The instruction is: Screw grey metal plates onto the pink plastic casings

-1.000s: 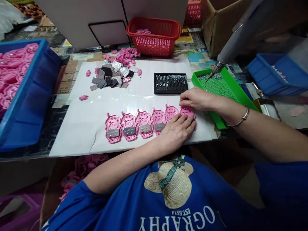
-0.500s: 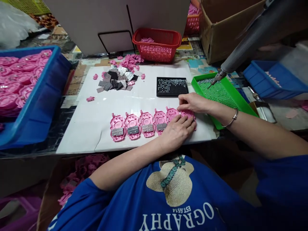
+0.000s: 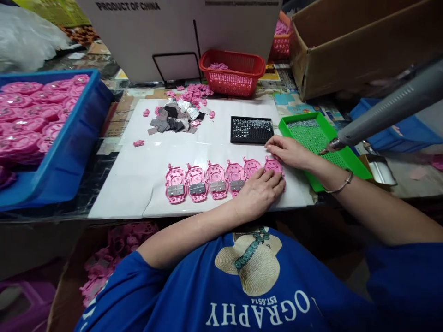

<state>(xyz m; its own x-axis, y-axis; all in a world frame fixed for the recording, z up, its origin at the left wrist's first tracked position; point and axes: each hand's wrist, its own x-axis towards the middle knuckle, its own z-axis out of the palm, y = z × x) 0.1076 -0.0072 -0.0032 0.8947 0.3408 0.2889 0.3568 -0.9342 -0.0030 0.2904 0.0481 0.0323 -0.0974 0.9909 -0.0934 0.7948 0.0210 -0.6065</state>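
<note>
Several pink plastic casings [image 3: 175,177] lie in a row near the table's front edge. Most of those in plain sight carry a grey metal plate [image 3: 218,186] across the lower half. My left hand [image 3: 258,193] lies flat with fingers stretched over the right end of the row, touching the last casing [image 3: 273,165] and hiding the lower part of its neighbour. Just above that casing is my right hand [image 3: 289,151], its thumb and fingertips drawn together near the corner of a black tray of screws [image 3: 251,130]. Anything between those fingertips is too small to make out.
Behind the row are piled metal plates [image 3: 173,119], small pink parts [image 3: 195,94] and a red basket [image 3: 231,80]. A green tray [image 3: 353,166] sits at right, under a grey screwdriver [image 3: 377,115]. A blue bin [image 3: 79,129] of pink pieces stands left.
My right hand has lifted off the last casing toward the black tray, its thumb and fingers closer together. My left hand stays on the casings. The screwdriver hangs differently, and the view has shifted.
</note>
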